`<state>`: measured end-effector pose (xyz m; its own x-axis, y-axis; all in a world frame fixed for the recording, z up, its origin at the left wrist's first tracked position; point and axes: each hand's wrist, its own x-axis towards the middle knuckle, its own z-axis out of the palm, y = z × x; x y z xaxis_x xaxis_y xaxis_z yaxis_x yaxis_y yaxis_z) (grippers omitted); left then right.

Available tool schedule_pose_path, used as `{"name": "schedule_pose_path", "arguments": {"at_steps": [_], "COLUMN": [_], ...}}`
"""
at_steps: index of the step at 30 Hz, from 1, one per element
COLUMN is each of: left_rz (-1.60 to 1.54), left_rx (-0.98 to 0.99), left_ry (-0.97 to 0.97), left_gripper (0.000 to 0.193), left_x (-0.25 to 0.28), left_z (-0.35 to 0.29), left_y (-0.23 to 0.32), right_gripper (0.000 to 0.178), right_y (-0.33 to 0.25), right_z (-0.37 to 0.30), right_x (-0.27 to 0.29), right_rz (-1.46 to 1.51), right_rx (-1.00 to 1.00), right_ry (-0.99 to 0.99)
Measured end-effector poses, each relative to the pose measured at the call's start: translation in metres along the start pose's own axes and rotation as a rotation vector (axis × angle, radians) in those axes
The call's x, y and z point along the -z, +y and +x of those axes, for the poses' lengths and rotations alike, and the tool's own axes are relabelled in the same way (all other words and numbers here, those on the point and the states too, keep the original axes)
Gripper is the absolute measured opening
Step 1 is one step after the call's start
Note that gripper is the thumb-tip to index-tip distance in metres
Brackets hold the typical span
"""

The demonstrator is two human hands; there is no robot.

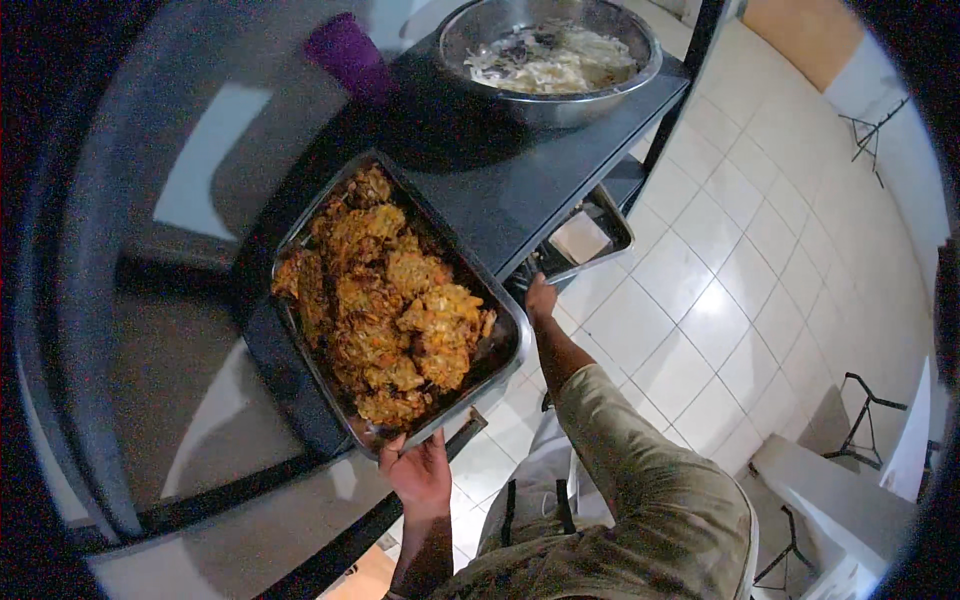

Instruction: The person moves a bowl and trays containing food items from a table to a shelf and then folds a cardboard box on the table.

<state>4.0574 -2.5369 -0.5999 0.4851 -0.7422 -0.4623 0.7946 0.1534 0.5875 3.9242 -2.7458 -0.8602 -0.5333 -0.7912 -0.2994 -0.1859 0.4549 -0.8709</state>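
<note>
Touching the left grip (pixel 418 480), the metal tray (pixel 513 335) extends forward

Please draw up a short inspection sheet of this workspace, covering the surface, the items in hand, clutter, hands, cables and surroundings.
Surface: dark shelf, bearing a metal bowl of pale shreds.
Job's things: large metal tray filled with browned food pieces; whether the shelf supports it is unclear.
Clutter: purple container beyond the large tray; lower tray holding a pale block.
Hands: left hand grips the large tray's near edge; right hand is at the lower tray's near side, grip unclear.
Cables: nothing seen.
Surroundings: pale tiled floor; black metal legs at far right.
</note>
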Motion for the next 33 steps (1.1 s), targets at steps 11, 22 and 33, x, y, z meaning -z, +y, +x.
{"name": "schedule_pose_path", "arguments": {"at_steps": [11, 22, 33], "left_rz": [-0.025, -0.082, 0.03], "left_rx": [0.007, 0.008, 0.018], "left_ry": [0.02, -0.024, -0.107], "left_gripper": [0.04, 0.037, 0.037], "left_x": [0.027, 0.152, 0.503], "left_z": [0.004, -0.354, -0.933], "left_y": [-0.017, 0.166, 0.613], "right_gripper": [0.028, 0.038, 0.026], "right_y": [0.089, 0.084, 0.135], "right_z": [0.061, -0.333, -1.25], "right_x": [0.031, 0.439, 0.883], "right_rz": [1.057, 1.101, 0.685], "right_rx": [-0.008, -0.251, -0.299], "right_ry": [-0.223, -0.331, -0.16]}}
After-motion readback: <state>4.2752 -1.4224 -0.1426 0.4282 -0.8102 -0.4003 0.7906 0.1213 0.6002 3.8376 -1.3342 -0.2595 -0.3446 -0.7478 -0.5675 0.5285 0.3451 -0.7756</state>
